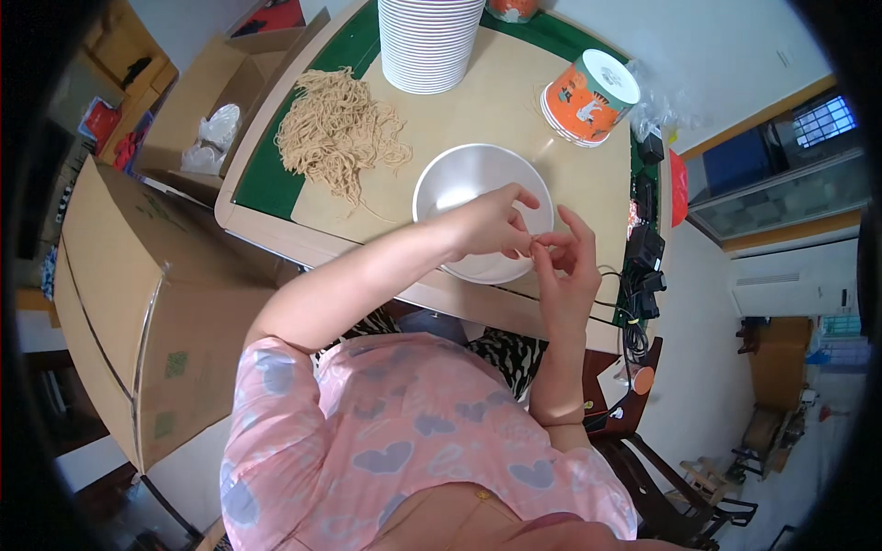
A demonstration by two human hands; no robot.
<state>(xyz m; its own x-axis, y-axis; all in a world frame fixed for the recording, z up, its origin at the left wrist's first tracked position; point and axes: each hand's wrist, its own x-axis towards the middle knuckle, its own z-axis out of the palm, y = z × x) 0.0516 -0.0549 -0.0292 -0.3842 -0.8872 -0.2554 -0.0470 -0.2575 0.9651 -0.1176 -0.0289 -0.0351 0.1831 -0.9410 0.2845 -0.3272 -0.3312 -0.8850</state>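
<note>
My left hand (497, 223) and my right hand (570, 264) meet over the right front rim of a round white tub (436, 184). The fingertips of both are pinched together around something too small to make out. The tub stands near the table's front edge, and the part of its inside that shows is plain white. To its far left lies a loose, tangled heap of beige cords (335, 133), with one strand trailing toward the tub.
A tall stack of white-rimmed paper tubs (430, 46) rises at the back. An orange patterned tub (579, 99) stands upside down at back right. Black adapters and cables (646, 246) line the right edge. Cardboard boxes (193, 340) crowd the table's left side.
</note>
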